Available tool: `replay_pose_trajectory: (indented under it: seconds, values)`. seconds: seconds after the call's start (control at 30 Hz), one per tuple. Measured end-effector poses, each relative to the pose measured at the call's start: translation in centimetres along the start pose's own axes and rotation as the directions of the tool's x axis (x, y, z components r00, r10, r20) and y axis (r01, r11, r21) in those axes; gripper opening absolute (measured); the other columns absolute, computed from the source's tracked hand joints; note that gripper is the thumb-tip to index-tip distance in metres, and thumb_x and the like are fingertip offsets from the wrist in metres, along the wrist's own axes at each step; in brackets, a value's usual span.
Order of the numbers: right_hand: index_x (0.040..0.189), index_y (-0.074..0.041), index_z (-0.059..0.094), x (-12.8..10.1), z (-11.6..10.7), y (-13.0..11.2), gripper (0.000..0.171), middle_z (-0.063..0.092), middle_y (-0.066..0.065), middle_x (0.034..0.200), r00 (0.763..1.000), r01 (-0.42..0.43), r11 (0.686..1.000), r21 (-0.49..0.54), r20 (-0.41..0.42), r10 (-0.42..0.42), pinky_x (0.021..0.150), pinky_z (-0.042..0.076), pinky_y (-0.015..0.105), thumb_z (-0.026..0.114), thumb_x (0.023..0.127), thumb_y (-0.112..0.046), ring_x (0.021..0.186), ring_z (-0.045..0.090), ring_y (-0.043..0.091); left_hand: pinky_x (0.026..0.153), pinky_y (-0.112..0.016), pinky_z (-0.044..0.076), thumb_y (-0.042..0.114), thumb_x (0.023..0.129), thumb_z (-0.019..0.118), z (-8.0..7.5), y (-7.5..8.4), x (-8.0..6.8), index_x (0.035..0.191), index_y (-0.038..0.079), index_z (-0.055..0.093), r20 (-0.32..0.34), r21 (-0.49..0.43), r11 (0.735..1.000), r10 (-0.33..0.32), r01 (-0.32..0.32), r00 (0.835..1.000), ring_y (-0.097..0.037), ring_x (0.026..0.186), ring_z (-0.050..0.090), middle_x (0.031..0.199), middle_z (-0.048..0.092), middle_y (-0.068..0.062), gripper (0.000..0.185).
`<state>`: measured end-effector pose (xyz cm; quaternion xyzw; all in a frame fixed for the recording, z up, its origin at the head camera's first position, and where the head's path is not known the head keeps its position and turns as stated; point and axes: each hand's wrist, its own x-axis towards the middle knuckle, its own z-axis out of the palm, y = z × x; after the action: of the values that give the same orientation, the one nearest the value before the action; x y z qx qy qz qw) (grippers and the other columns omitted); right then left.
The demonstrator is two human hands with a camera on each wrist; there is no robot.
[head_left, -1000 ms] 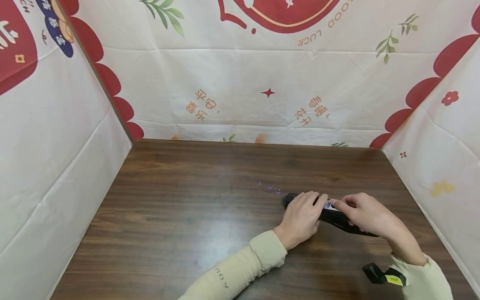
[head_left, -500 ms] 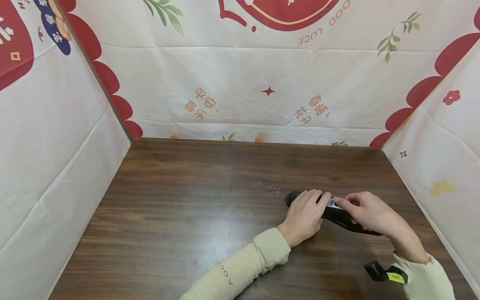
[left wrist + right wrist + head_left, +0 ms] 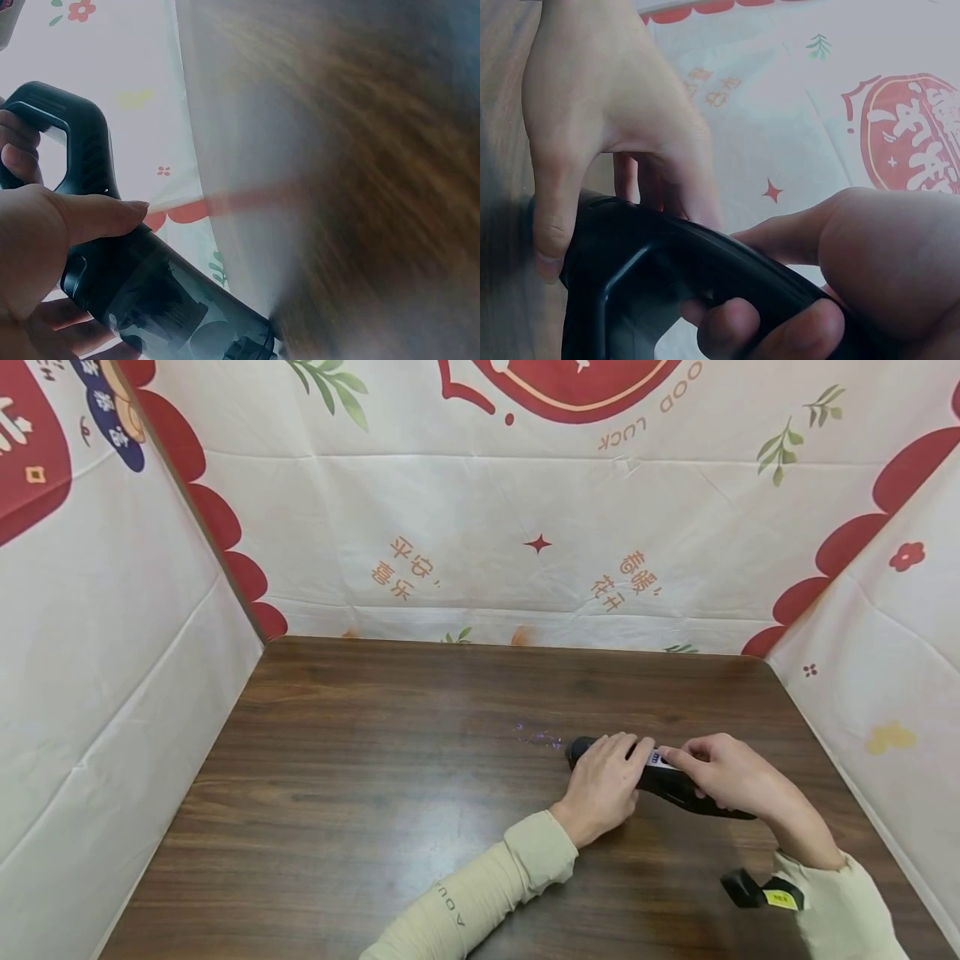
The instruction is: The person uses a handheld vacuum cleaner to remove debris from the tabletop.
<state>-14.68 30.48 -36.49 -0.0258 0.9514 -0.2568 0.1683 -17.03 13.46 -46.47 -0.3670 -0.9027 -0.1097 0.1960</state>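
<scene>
A black handheld vacuum cleaner (image 3: 678, 792) is held just over the right part of the table, its nozzle end toward the left. My left hand (image 3: 602, 783) grips its front body from above. In the left wrist view, the thumb lies along the top and the see-through dust cup (image 3: 176, 307) shows beyond it. My right hand (image 3: 738, 778) holds the loop handle (image 3: 757, 274), thumb on top near a pale panel with a small display (image 3: 660, 760). Small purple bits (image 3: 540, 737) lie on the table just left of the nozzle end. The nozzle's mouth is hidden.
The dark wood-grain table (image 3: 337, 760) is bounded by white printed cloth (image 3: 480, 510) at the back and both sides. A black strap device with a yellow label (image 3: 780, 897) sits at my right sleeve.
Both hands and the vacuum cleaner have shifted slightly, lately a little away from me and to the left. The grip stays the same, and the purple bits look unmoved.
</scene>
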Motion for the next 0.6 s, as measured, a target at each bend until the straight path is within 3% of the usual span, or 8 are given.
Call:
replay_pose_trajectory:
  seconds: [0.6]
  values:
    - [0.079,-0.007,0.062,1.9,-0.7,-1.6,0.042,0.051,0.0,0.057,0.999,0.026,0.999,-0.039,0.038,-0.024,0.043,0.044,0.031,0.051,0.102,-0.041,0.045,0.048,0.015,0.107,-0.029,0.044,0.031,0.082,0.078,0.1,-1.6,0.1,0.134,0.015,0.05,-0.027,-0.019,0.999,-0.039,0.038,0.999,-0.012,0.122,0.056,0.126,0.06,0.001,0.061]
